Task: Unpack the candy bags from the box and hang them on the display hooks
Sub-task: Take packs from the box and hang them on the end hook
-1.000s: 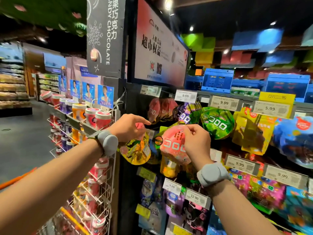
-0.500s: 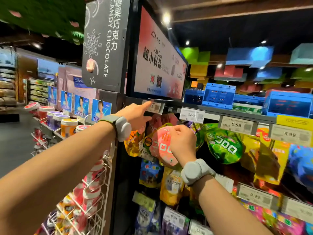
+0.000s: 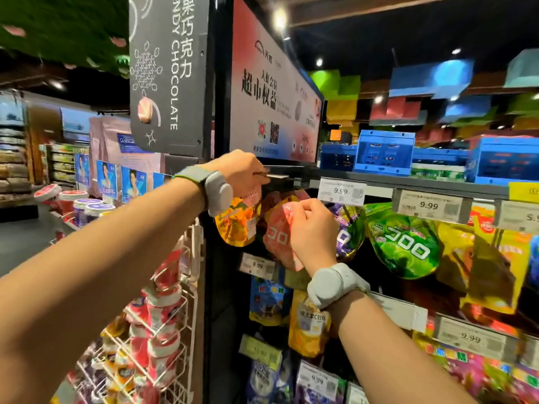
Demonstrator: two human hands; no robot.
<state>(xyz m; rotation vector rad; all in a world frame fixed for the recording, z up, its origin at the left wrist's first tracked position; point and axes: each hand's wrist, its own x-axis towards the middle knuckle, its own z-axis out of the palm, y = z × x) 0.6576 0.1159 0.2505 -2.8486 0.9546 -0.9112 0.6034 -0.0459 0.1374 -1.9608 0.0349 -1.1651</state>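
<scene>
The shelf rail [image 3: 379, 182] serves as the reference: it carries the price tags, and the hooks project from just below it, so each bag hangs under its own tag. The green bag [image 3: 405, 243] hangs below the rail, to the right of both hands. The pink candy bag [image 3: 275, 243] sits just below the rail's left end, raised so its top edge meets the hook there; the hook itself is hidden. The left hand [image 3: 243, 174] is at the rail's left end, fingers curled round the flipped-up price tag [image 3: 277, 177], probably lifting it clear of the hook tip. The right hand [image 3: 313, 228], below the rail, pinches the pink bag's top corner to steer its hanging hole. The box is not in view.
</scene>
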